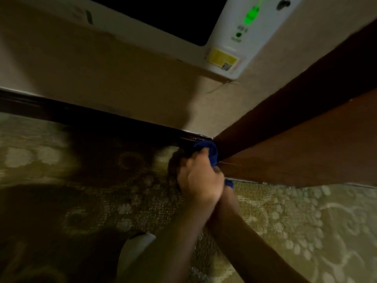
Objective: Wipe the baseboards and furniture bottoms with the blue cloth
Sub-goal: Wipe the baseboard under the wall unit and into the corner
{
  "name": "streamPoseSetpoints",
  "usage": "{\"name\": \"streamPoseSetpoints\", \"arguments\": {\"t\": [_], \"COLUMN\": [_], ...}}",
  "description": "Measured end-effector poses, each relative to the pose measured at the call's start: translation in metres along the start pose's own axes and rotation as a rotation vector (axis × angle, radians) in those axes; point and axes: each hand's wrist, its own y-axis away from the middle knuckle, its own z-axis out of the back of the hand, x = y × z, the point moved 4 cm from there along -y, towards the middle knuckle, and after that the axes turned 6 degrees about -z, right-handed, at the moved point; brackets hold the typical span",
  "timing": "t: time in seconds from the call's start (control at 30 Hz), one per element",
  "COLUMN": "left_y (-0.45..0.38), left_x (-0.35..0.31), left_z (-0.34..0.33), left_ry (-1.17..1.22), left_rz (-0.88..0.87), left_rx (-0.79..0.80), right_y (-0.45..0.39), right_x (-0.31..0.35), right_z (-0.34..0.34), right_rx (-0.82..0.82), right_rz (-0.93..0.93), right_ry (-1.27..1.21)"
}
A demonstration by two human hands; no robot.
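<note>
Both hands at floor corner, blue cloth pressed where baseboard meets wooden furniture.

Dark baseboard (pixel 85 115) runs from far left along the wall to the corner; patterned carpet (pixel 285 217) below. Left hand (pixel 199 178) lies on top, fingers curled around the blue cloth (pixel 210 152), which touches the baseboard end and the bottom edge of the brown furniture panel (pixel 295 144). Right hand (pixel 219 170) mostly hidden under the left, grip cannot tell; cloth bit shows beside it. White appliance (pixel 234 48) on far wall, green light lit.

White appliance (pixel 234 37) (green light) above patterned carpet (pixel 306 221).
</note>
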Motion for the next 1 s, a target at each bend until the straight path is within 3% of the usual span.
{"name": "streamPoseSetpoints", "arguments": {"t": [0.2,0.33,0.43,0.63,0.73,0.9,1.0], "left_y": [0.028,-0.006,-0.014,0.025,0.017,-0.009,-0.008], "left_x": [-0.011,0.024,0.034,-0.006,0.001,0.044,0.039], "left_z": [0.003,-0.011,-0.011,0.011,0.008,-0.019,-0.013], "left_ry": [0.118,-0.072,-0.028,0.240,0.275,0.166,0.159], "left_rz": [-0.262,-0.101,-0.062,-0.362,-0.309,-0.005,-0.057], "left_rx": [-0.189,0.068,0.094,-0.200,-0.173,0.053,0.052], "right_y": [0.009,-0.016,-0.023,-0.008,-0.015,-0.027,-0.011], "right_x": [0.024,-0.001,-0.014,0.006,0.009,-0.003,-0.001], "right_z": [0.018,0.004,0.002,0.013,0.009,0.013,0.012], "right_rx": [0.158,0.044,0.018,0.082,0.013,-0.067,-0.040], "right_rz": [0.088,-0.109,-0.104,0.200,0.175,0.044,0.078], "right_ry": [-0.185,-0.053,-0.061,-0.198,-0.139,0.097,0.085]}}
